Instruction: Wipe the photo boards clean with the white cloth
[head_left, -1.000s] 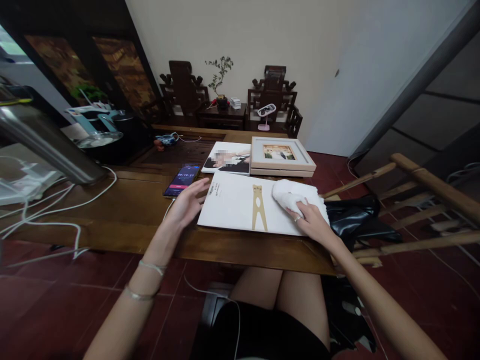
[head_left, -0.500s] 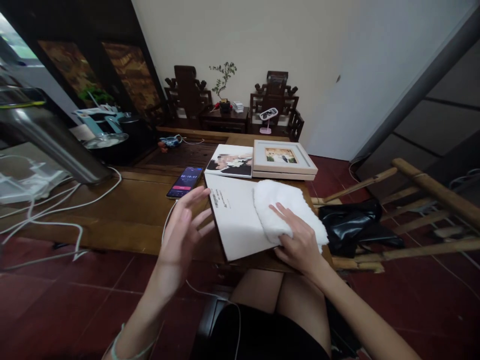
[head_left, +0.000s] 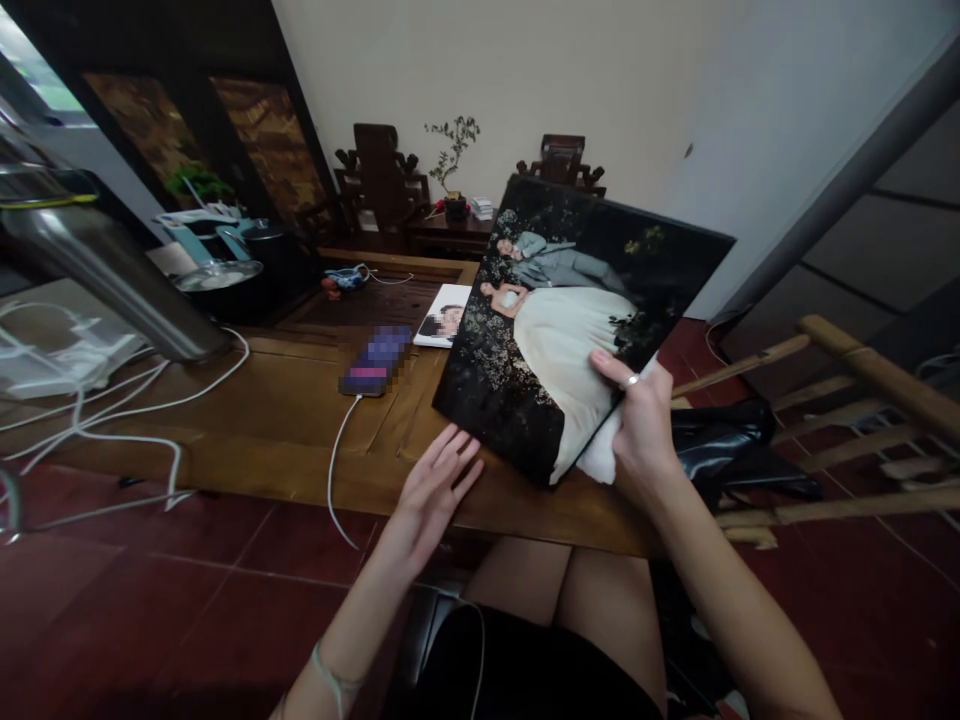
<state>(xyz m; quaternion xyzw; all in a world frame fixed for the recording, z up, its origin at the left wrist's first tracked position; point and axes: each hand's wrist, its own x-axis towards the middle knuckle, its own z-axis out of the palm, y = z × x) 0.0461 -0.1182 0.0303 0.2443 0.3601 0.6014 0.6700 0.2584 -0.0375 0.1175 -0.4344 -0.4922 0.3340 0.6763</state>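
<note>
My right hand (head_left: 637, 425) grips the lower right edge of a large dark photo print (head_left: 562, 320), lifted and tilted up over the wooden table (head_left: 247, 410), picture side toward me. A white cloth (head_left: 600, 458) is pinched behind the print in the same hand. My left hand (head_left: 439, 485) is open, fingers stretched out flat just below the print's lower left corner, over the table's front edge. A phone (head_left: 375, 362) on a white cable lies to the left of the print.
A smaller photo (head_left: 442, 318) lies flat behind the phone. White cables (head_left: 112, 410) run over the table's left side near a metal pipe (head_left: 112, 280). A black bag (head_left: 731, 450) and bamboo chair rails (head_left: 862, 370) stand at the right. Dark wooden chairs line the far wall.
The print was lying white side up under the cloth; my right hand has lifted and flipped it to show the picture. My left hand dropped from the print's left edge toward its lower corner.
</note>
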